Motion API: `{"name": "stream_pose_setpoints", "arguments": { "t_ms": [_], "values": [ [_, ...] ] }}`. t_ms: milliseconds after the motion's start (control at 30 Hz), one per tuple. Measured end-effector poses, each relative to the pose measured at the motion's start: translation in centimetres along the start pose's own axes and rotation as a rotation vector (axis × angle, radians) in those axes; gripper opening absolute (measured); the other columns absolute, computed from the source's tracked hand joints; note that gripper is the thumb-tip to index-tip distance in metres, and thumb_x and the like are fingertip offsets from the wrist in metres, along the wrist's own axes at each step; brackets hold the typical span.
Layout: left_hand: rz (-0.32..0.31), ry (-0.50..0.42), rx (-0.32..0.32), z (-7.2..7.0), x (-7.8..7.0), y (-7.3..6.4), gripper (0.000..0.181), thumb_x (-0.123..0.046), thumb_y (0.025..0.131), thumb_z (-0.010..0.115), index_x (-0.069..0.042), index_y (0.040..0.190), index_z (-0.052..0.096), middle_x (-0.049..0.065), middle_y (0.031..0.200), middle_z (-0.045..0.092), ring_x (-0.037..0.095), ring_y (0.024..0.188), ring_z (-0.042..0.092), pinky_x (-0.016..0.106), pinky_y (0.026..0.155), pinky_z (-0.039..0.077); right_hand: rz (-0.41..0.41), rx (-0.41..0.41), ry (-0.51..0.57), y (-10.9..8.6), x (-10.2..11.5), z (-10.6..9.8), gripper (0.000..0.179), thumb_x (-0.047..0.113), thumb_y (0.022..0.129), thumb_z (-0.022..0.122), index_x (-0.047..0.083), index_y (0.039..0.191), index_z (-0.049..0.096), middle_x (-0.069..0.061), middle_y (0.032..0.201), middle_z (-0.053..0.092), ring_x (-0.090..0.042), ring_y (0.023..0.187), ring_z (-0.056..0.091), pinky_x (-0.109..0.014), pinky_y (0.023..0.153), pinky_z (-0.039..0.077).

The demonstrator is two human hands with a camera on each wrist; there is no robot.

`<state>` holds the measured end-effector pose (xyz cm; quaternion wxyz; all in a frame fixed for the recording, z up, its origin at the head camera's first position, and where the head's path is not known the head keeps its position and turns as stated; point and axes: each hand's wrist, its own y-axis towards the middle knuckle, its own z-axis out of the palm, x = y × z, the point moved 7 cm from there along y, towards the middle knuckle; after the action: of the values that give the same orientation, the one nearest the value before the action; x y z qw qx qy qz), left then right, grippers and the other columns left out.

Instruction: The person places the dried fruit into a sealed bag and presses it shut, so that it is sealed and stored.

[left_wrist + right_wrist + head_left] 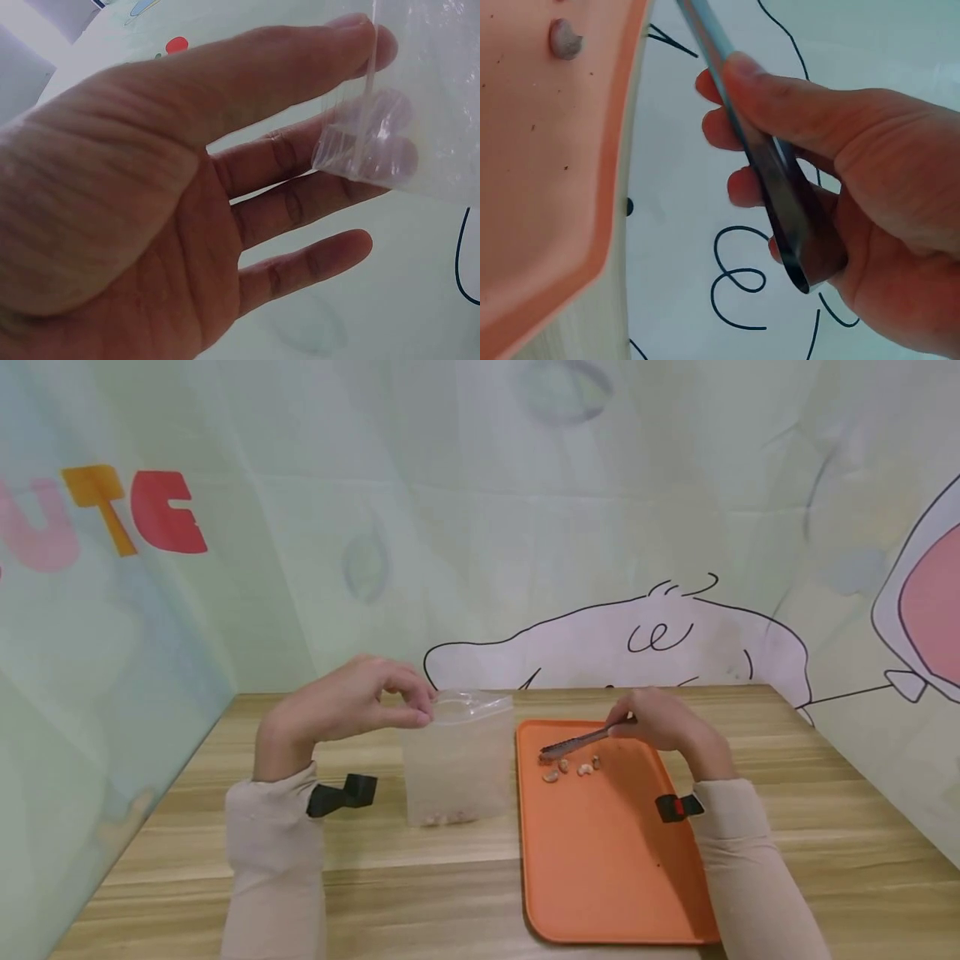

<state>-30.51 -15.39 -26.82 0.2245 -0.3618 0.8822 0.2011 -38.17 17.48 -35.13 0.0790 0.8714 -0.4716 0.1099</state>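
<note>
My left hand (352,697) pinches the top corner of a clear zip bag (459,768), thumb and fingertips at the seal strip in the left wrist view. The bag hangs upright, and several pale pieces (448,818) lie along its bottom. With my right hand (663,722) I grip metal tongs (581,742), thumb on one arm and fingers on the other in the right wrist view. The tong tips reach down to the far left of an orange tray (607,877), beside several cashews (585,769). Whether the tips hold a nut cannot be told.
Under the tray and bag is a wood-grain table (390,906). Small dark crumbs dot the tray's surface in the right wrist view. A printed cloth backdrop (315,527) stands behind the table and along its sides.
</note>
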Motion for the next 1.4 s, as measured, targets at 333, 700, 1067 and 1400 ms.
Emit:
{"name": "stream_pose_setpoints", "arguments": {
  "t_ms": [333, 700, 1067, 1400],
  "values": [
    [0.006, 0.016, 0.022, 0.2, -0.1, 0.3, 0.004, -0.018, 0.094, 0.073, -0.015, 0.093, 0.074, -0.007, 0.096, 0.069, 0.014, 0.089, 0.061, 0.036, 0.081, 0.051, -0.202, -0.408, 0.190, -1.9, 4.0, -5.8, 0.011, 0.004, 0.092, 0.072, 0.003, 0.101, 0.077, -0.001, 0.088, 0.067, -0.013, 0.071, 0.057, -0.021, 0.064, 0.048],
    [0.019, 0.008, 0.010, 0.1, -0.1, 0.2, 0.004, -0.018, 0.094, 0.072, -0.015, 0.092, 0.074, -0.007, 0.097, 0.069, 0.014, 0.090, 0.061, 0.038, 0.081, 0.051, -0.306, -0.437, 0.200, -1.8, 9.9, -6.3, 0.017, 0.006, 0.092, 0.072, 0.004, 0.109, 0.075, 0.000, 0.096, 0.068, -0.010, 0.078, 0.063, -0.029, 0.073, 0.056],
    [-0.001, 0.008, 0.018, 0.0, -0.1, 0.0, 0.004, -0.018, 0.094, 0.072, -0.014, 0.093, 0.074, -0.006, 0.097, 0.069, 0.015, 0.090, 0.061, 0.038, 0.083, 0.051, -0.146, -0.294, 0.136, -2.8, 4.1, -6.4, 0.017, 0.010, 0.093, 0.072, 0.006, 0.109, 0.075, 0.000, 0.092, 0.066, -0.016, 0.076, 0.057, -0.028, 0.069, 0.049],
    [-0.007, 0.000, 0.022, 0.0, -0.2, 0.0, 0.003, -0.017, 0.093, 0.073, -0.014, 0.094, 0.074, -0.006, 0.097, 0.069, 0.015, 0.089, 0.062, 0.038, 0.081, 0.051, -0.032, 0.101, 0.099, -1.4, 0.5, -1.3, 0.011, 0.015, 0.090, 0.075, 0.014, 0.100, 0.078, 0.005, 0.091, 0.070, -0.012, 0.079, 0.061, -0.033, 0.070, 0.050]
  ]
}}
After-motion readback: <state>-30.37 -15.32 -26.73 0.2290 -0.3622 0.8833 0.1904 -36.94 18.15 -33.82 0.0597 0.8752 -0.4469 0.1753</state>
